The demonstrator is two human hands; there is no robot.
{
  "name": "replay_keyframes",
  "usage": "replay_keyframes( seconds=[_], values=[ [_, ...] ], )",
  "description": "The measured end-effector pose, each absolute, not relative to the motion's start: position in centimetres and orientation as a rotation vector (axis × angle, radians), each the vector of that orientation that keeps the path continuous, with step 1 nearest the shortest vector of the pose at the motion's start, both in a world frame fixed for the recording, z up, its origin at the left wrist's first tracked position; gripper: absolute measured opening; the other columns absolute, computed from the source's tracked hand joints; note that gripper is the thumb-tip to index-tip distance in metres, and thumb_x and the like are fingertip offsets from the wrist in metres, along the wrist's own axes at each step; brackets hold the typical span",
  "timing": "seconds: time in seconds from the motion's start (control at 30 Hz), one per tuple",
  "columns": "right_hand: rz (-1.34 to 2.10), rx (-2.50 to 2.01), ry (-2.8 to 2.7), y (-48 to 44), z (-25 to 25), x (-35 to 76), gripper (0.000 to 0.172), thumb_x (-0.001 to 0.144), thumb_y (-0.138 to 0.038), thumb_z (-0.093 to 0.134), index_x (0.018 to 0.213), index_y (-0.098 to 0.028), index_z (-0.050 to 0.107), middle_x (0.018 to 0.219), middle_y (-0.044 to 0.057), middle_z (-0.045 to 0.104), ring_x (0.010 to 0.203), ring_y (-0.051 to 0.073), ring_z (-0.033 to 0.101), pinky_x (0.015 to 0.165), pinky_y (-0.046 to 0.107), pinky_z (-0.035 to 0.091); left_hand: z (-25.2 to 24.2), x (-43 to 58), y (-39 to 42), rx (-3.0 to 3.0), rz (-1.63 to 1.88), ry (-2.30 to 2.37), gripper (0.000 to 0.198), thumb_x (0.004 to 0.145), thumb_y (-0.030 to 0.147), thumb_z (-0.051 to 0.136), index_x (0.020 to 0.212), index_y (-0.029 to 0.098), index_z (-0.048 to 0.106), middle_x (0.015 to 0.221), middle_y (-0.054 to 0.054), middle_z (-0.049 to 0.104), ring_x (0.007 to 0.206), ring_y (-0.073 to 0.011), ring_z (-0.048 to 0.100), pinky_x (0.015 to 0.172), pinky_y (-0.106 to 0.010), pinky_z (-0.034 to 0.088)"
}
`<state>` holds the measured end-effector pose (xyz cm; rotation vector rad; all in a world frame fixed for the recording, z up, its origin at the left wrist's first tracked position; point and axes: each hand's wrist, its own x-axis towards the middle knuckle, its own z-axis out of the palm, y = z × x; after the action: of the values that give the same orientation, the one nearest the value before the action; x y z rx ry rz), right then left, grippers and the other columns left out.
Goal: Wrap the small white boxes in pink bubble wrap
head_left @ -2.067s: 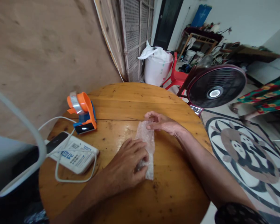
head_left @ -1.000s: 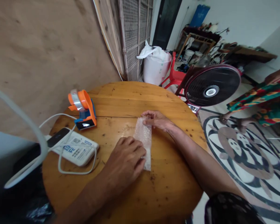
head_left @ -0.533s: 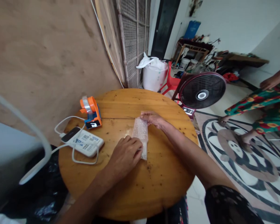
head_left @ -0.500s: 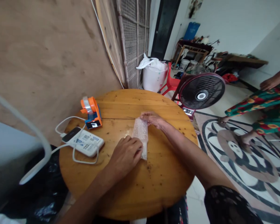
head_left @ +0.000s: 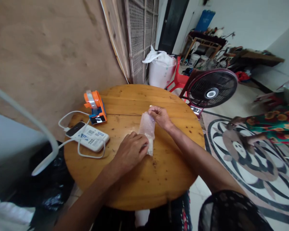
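Observation:
A folded strip of clear bubble wrap (head_left: pixel 147 128) lies near the middle of a round wooden table (head_left: pixel 135 179). My left hand (head_left: pixel 131 151) rests on the strip's near end, fingers curled and pressing it down. The far end is pinched in my right hand (head_left: pixel 159 116), which lifts it slightly off the wood. What the wrap holds, if anything, is hidden.
An orange and blue tape dispenser (head_left: pixel 95 106) stands at the table's left rear. Beside it lie a white power bank (head_left: pixel 92 140) and a dark phone (head_left: pixel 75 128) joined by a white cable. A floor fan (head_left: pixel 211 89), red chair and white sack stand behind. Another person in a patterned dress (head_left: pixel 274 123) is at right.
My right hand has closed tighter on the far end of the bubble wrap and raised it a little. The left hand stays on the near end. The person at right has shifted.

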<state>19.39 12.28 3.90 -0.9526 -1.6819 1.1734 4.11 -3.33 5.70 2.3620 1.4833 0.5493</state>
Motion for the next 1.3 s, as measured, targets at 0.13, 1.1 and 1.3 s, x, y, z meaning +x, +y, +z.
replay_keyframes(
  seconds=[0.13,1.1,1.3],
  values=[
    [0.980,-0.866,-1.826,10.1,5.9,19.5,0.021,0.081,-0.036,0.055,0.071,-0.018,0.053,0.063,-0.004,0.044,0.057,0.008,0.036,0.055,0.023,0.031,5.4,4.1,-3.4,2.340,0.617,1.441,0.012,0.091,0.017,0.051,0.091,0.017,0.064,0.096,-0.005,0.069,0.092,-0.0224,0.055,0.086,-0.036,0.044],
    [0.720,-1.096,-1.858,-4.5,6.2,21.0,0.016,0.096,-0.033,0.048,0.089,-0.021,0.056,0.078,-0.001,0.057,0.070,0.013,0.052,0.067,0.025,0.042,3.4,4.6,-5.0,1.952,0.937,1.726,0.012,0.084,0.019,0.052,0.073,0.020,0.047,0.081,-0.002,0.055,0.080,-0.0186,0.052,0.075,-0.032,0.041],
    [0.640,-1.171,-1.842,-6.0,5.3,20.6,0.016,0.097,-0.032,0.045,0.092,-0.021,0.055,0.082,0.001,0.060,0.073,0.014,0.056,0.070,0.027,0.044,3.1,4.5,-5.1,1.914,0.946,1.655,0.014,0.085,0.019,0.049,0.072,0.021,0.046,0.077,-0.001,0.057,0.074,-0.0174,0.052,0.070,-0.030,0.040]
  ],
)
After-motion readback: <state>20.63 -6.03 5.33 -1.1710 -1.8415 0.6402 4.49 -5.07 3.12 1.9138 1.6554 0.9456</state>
